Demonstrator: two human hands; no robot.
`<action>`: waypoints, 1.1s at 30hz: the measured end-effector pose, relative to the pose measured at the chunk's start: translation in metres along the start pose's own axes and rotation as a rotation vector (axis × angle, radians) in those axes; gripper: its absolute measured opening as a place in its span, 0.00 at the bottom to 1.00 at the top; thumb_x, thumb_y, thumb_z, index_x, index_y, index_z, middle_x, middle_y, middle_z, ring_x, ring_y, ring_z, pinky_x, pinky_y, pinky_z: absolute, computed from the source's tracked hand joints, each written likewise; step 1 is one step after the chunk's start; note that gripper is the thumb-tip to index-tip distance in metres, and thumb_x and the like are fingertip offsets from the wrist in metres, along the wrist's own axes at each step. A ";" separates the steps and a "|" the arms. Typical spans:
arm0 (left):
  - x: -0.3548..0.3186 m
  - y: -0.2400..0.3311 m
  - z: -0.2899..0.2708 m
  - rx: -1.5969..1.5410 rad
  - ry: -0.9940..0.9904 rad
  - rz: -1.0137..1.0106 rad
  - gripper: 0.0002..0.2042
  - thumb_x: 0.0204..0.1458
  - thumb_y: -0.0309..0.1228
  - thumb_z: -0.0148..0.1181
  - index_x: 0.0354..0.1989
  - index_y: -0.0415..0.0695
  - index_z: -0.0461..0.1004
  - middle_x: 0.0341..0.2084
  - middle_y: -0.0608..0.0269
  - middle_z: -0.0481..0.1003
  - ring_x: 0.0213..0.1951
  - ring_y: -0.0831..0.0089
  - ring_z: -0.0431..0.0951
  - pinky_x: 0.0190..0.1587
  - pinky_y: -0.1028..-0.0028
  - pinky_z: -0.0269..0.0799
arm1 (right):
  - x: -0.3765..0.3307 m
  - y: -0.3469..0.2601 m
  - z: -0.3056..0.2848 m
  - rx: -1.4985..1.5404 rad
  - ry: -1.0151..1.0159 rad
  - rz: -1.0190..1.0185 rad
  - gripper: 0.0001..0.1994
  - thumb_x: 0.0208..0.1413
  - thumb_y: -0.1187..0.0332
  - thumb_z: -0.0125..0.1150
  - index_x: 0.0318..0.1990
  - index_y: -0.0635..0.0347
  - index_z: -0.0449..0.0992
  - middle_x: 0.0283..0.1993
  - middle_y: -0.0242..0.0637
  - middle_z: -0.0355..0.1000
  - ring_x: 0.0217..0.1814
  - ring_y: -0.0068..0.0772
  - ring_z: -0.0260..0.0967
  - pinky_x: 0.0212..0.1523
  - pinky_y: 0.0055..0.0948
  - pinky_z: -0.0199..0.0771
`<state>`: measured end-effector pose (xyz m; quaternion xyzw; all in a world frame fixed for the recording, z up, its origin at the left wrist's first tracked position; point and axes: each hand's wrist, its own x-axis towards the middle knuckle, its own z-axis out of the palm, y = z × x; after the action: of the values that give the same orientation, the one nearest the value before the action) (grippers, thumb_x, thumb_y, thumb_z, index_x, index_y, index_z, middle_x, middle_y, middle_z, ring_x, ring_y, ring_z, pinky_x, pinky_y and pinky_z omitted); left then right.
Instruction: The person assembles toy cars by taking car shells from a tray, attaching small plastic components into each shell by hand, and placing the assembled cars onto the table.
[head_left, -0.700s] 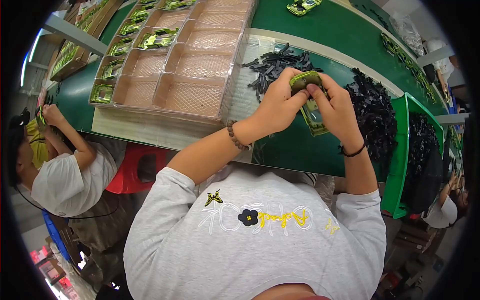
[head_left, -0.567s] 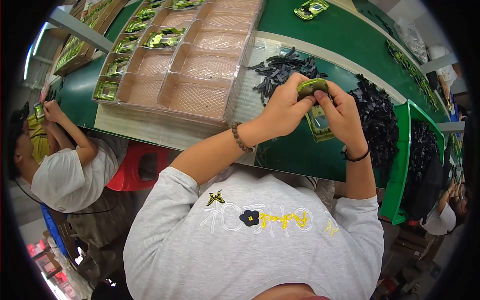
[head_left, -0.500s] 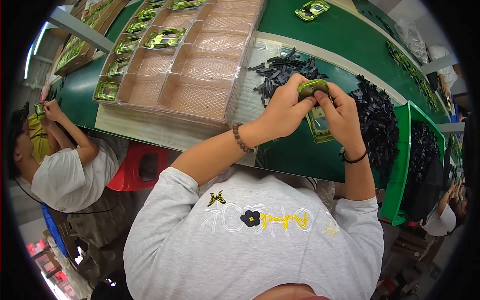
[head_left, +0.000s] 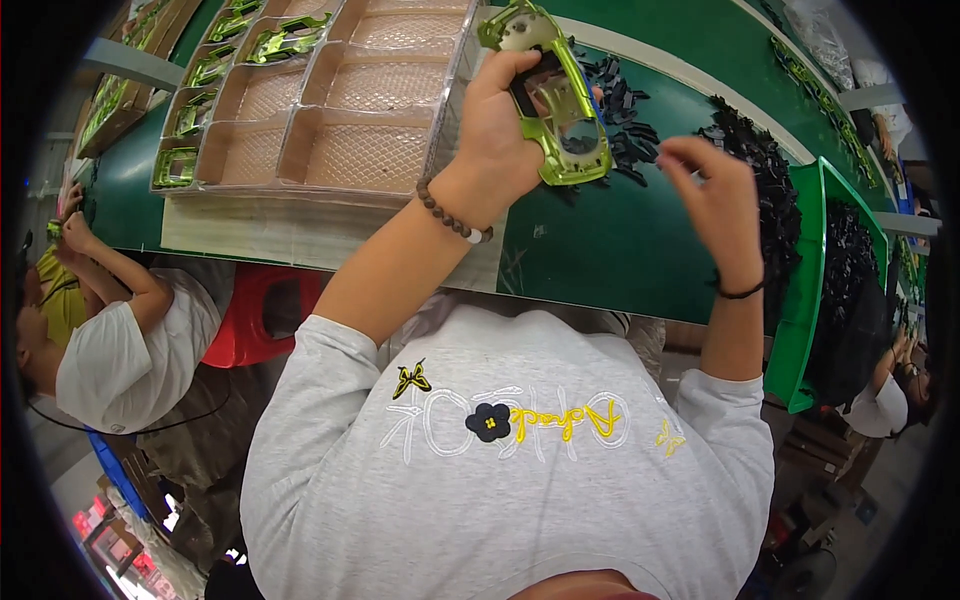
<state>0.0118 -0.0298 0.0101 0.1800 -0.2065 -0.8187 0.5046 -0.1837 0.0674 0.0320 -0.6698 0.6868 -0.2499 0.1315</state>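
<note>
In the head view we listed, first, one glossy green car-body shell (head_left: 552, 95), held up and tilted above the bench, just right of the tray in the picture. The left hand (head_left: 495, 145) had it, thumb pressed on the near edge and fingers wrapped behind, a fingertip showing past the far edge; a beaded bracelet (head_left: 450, 215) circled that wrist. Second, we entered the right hand (head_left: 718, 190), raised apart from the shell, its thumb and forefinger drawn close at the tips; it was blurred, and we could not tell whether anything was pinched there. A dark band (head_left: 740, 293) sat on its wrist. Black pieces, in two lots: a scattered pile (head_left: 625, 125) behind the shell, and a larger heap (head_left: 778, 195) beyond the right hand. Beside that heap stood a green bin (head_left: 790, 345), holding more black pieces (head_left: 845, 250). At left we noted a clear compartmented tray (head_left: 365, 155), with green shells (head_left: 177, 167) along its left column and one in the next column. Under all of these ran the green bench top (head_left: 610, 255). Left, near the bench, we recorded a red stool (head_left: 245, 325) and a co-worker in a white shirt (head_left: 125, 370).
</note>
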 end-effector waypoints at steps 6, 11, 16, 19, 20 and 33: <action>-0.004 -0.009 0.009 -0.095 0.039 -0.211 0.20 0.52 0.41 0.41 0.40 0.35 0.67 0.31 0.50 0.73 0.38 0.56 0.74 0.43 0.59 0.71 | -0.021 0.010 0.030 -0.242 0.014 -0.209 0.11 0.46 0.73 0.57 0.40 0.56 0.74 0.31 0.41 0.73 0.34 0.44 0.71 0.31 0.38 0.71; -0.004 -0.011 0.006 0.033 0.029 -0.223 0.23 0.54 0.43 0.38 0.47 0.35 0.66 0.40 0.47 0.72 0.44 0.56 0.73 0.49 0.56 0.69 | -0.024 -0.008 0.030 -0.406 -0.066 -0.192 0.14 0.44 0.76 0.54 0.42 0.56 0.74 0.29 0.40 0.69 0.31 0.43 0.70 0.29 0.35 0.72; -0.004 -0.013 0.004 0.074 -0.057 -0.189 0.23 0.55 0.45 0.36 0.47 0.38 0.66 0.37 0.51 0.72 0.41 0.60 0.73 0.46 0.59 0.70 | -0.026 -0.002 0.029 -0.341 -0.081 -0.250 0.15 0.41 0.78 0.55 0.39 0.57 0.76 0.29 0.38 0.67 0.29 0.39 0.69 0.28 0.32 0.71; -0.001 -0.016 0.004 0.081 -0.071 -0.193 0.21 0.56 0.46 0.37 0.42 0.42 0.68 0.33 0.57 0.73 0.36 0.66 0.73 0.42 0.64 0.71 | -0.025 0.012 0.025 -0.005 -0.057 -0.146 0.11 0.43 0.79 0.58 0.37 0.60 0.77 0.30 0.36 0.69 0.29 0.33 0.70 0.29 0.26 0.70; -0.001 -0.016 0.005 0.086 -0.064 -0.204 0.19 0.55 0.47 0.38 0.39 0.44 0.68 0.29 0.60 0.73 0.33 0.70 0.74 0.39 0.66 0.73 | -0.023 0.014 0.024 -0.006 -0.058 -0.151 0.11 0.43 0.79 0.58 0.37 0.60 0.77 0.30 0.36 0.69 0.29 0.33 0.70 0.29 0.26 0.70; -0.002 -0.022 0.000 0.201 0.008 -0.297 0.17 0.58 0.40 0.40 0.43 0.39 0.68 0.34 0.55 0.75 0.36 0.66 0.77 0.42 0.65 0.74 | -0.025 0.027 0.017 -0.003 0.023 0.065 0.06 0.44 0.76 0.61 0.33 0.65 0.76 0.30 0.39 0.72 0.28 0.34 0.70 0.30 0.25 0.69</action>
<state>-0.0037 -0.0189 -0.0008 0.2614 -0.2566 -0.8587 0.3585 -0.1965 0.0886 -0.0003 -0.6442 0.7102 -0.2521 0.1305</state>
